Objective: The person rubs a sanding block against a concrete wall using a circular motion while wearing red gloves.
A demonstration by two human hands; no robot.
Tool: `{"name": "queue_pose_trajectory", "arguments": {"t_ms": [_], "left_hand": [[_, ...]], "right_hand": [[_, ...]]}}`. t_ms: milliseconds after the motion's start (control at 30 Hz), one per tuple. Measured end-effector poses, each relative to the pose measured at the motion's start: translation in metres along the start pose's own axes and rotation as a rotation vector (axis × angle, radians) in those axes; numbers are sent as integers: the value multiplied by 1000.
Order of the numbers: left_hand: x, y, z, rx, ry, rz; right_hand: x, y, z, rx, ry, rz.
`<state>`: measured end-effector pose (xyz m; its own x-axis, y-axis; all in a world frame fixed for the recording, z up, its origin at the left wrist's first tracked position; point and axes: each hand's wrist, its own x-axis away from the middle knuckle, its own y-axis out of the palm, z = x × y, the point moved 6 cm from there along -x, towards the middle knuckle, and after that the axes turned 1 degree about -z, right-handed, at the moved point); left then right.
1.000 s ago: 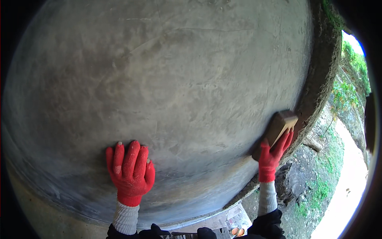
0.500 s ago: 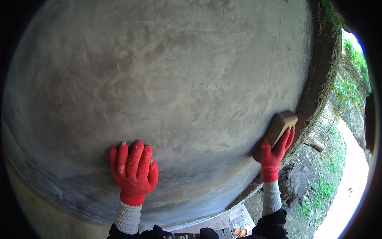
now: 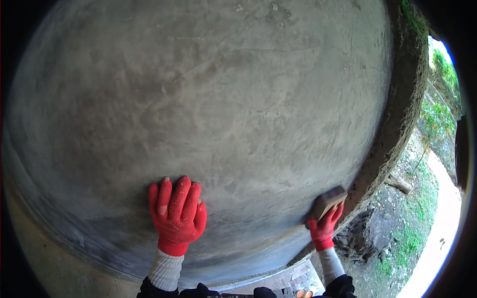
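A large, smooth grey concrete surface point(image 3: 223, 114) curves across most of the view, with darker patches and fine lines on it. My left hand point(image 3: 177, 213), in a red-coated glove with a pale knit cuff, lies flat against its lower part. The fingers are stretched out, and nothing is in them. At the lower right my right hand point(image 3: 324, 230), gloved alike, grips a brown rectangular block point(image 3: 330, 201) with a paler side. That block rests against the concrete close to its right edge. Its underside is hidden.
A rough, thick concrete rim point(image 3: 392, 129) borders the surface on the right. Beyond it lie sloping ground with green plants point(image 3: 412, 243), a short piece of wood or stone point(image 3: 399, 183) and a bright pale strip. Printed paper point(image 3: 302, 275) shows below, near my right forearm.
My right hand has drawn the block down toward me and slightly left along the edge. The left hand stays flat; the whole view has shifted a little.
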<state>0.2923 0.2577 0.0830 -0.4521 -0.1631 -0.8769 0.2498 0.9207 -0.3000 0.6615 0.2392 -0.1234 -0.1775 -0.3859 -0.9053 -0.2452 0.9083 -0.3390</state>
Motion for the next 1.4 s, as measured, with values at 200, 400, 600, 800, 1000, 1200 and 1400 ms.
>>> {"name": "queue_pose_trajectory", "arguments": {"t_ms": [200, 400, 600, 800, 1000, 1200, 1400], "left_hand": [[1, -4, -3, -32, -47, 14], [-2, -2, -1, -27, -41, 18], [-6, 1, -1, -34, -34, 20], [-5, -1, -2, -64, -37, 6], [1, -6, -5, -66, -9, -24], [-2, 0, 0, -54, 9, -35], [-2, 4, 2, -109, 52, -65]], "right_hand": [[-150, -48, -22, -111, 101, 242], [-32, -9, -4, -56, 90, 175], [51, 15, 18, -55, 97, -24], [-143, -52, -9, -85, 46, 270], [-74, -19, -2, -152, 229, 229], [75, 27, 12, -25, 156, 49], [-76, -30, -10, -139, 207, 216]]}}
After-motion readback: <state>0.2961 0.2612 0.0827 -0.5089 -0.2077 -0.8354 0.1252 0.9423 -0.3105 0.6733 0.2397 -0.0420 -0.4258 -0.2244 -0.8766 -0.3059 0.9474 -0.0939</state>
